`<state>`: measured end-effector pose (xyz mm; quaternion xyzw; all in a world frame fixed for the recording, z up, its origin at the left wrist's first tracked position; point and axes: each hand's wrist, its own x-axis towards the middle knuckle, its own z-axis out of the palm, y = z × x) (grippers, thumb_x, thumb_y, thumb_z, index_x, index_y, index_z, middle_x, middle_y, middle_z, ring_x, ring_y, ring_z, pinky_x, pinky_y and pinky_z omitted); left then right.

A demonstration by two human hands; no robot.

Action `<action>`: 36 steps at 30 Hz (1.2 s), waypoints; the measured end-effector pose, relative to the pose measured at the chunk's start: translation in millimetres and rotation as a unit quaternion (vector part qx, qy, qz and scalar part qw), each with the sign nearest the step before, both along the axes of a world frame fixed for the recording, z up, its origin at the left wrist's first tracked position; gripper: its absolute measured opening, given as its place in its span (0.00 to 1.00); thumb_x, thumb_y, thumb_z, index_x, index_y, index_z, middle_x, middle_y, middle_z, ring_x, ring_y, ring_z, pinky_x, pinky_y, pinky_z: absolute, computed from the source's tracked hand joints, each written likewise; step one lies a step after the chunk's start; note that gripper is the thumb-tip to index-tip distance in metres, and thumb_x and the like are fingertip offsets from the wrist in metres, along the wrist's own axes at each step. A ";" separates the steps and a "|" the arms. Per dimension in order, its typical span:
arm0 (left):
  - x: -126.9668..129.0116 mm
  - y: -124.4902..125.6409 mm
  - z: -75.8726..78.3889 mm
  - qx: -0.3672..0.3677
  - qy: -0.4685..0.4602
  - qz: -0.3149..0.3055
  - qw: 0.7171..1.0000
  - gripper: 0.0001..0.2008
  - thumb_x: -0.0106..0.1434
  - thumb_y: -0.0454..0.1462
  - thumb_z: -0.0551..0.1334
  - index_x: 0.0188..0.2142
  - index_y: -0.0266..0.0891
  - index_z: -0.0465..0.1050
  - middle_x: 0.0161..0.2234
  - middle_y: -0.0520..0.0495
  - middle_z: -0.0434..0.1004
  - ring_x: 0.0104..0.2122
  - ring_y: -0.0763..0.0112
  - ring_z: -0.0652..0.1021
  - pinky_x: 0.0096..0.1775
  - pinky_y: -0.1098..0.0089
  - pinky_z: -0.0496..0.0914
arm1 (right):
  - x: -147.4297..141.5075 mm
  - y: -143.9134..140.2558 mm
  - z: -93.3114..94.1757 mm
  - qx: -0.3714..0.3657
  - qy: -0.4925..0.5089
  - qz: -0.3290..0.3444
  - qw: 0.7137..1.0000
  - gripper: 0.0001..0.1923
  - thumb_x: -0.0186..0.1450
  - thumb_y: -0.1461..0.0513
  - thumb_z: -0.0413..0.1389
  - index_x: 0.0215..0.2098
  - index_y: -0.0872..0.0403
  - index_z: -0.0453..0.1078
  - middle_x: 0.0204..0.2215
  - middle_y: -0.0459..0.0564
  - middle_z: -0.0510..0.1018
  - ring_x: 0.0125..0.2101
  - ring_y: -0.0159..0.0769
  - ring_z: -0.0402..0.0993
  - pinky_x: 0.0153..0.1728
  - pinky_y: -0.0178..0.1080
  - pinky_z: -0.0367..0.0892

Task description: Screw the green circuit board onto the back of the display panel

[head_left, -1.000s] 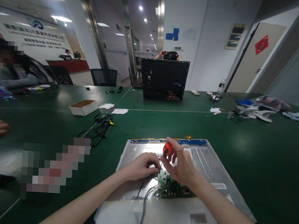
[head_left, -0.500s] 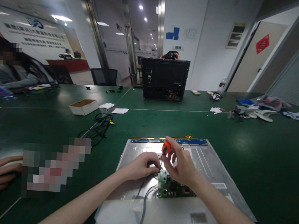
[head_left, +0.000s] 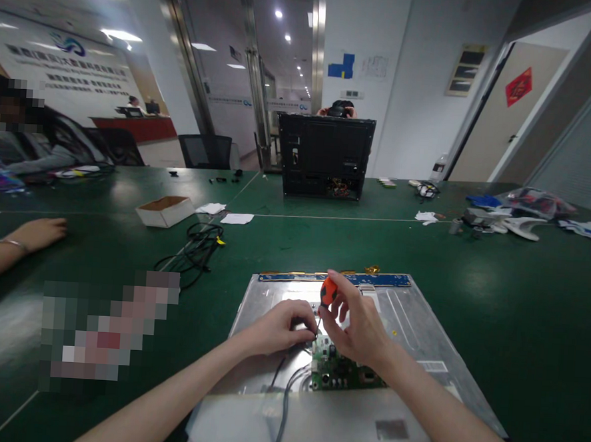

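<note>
- nearest: grey cable runs up from the bottom edge over the back of a metal display panel lying flat on the green table.
- small green circuit board sits on the panel, just in front of both hands, a little right of centre.
- right hand is closed round a small screwdriver, orange handle up at the fingertips, shaft pointing down toward the board's far-left corner. long axis near upright, tilted slightly.
- left hand is curled, fingertips pinched right at the screwdriver tip. cannot tell if it grips a screw or just steadies the tip.
- key relation: the tip meets the board edge between the two hands; both are touching or almost touching there, the right one above, the left one beside it to the left.
- blue strip board runs along the panel's far edge.
- further left: coiled black cable, open cardboard box, a co-worker's arm resting on the table.
- far: black monitor chassis standing upright, a person behind it.
</note>
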<state>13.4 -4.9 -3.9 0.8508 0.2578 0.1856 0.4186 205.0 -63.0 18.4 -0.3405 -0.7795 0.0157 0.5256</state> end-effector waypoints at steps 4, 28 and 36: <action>-0.2 0.4 -0.3 -0.005 -0.001 0.003 1.000 0.02 0.59 0.32 0.64 0.34 0.37 0.75 0.33 0.49 0.77 0.35 0.65 0.75 0.41 0.68 0.68 | 0.7 1.7 -1.0 0.011 -0.008 -0.002 1.000 0.32 0.68 0.65 0.51 0.67 0.48 0.46 0.32 0.46 0.75 0.22 0.31 0.70 0.20 0.33 0.66; 0.2 -0.8 2.4 0.002 0.009 0.002 1.000 0.03 0.59 0.32 0.64 0.34 0.37 0.76 0.36 0.48 0.78 0.37 0.65 0.75 0.42 0.67 0.69 | 1.1 1.7 -2.4 0.004 -0.019 0.000 1.000 0.32 0.68 0.65 0.51 0.68 0.48 0.46 0.30 0.45 0.75 0.21 0.31 0.70 0.21 0.34 0.66; -0.3 0.3 -2.0 -0.010 -0.006 0.002 1.000 0.04 0.59 0.33 0.64 0.35 0.37 0.76 0.38 0.47 0.79 0.38 0.64 0.76 0.44 0.66 0.70 | 0.5 2.0 -2.5 0.004 -0.020 0.002 1.000 0.32 0.68 0.64 0.51 0.68 0.48 0.47 0.31 0.45 0.76 0.21 0.31 0.69 0.21 0.35 0.65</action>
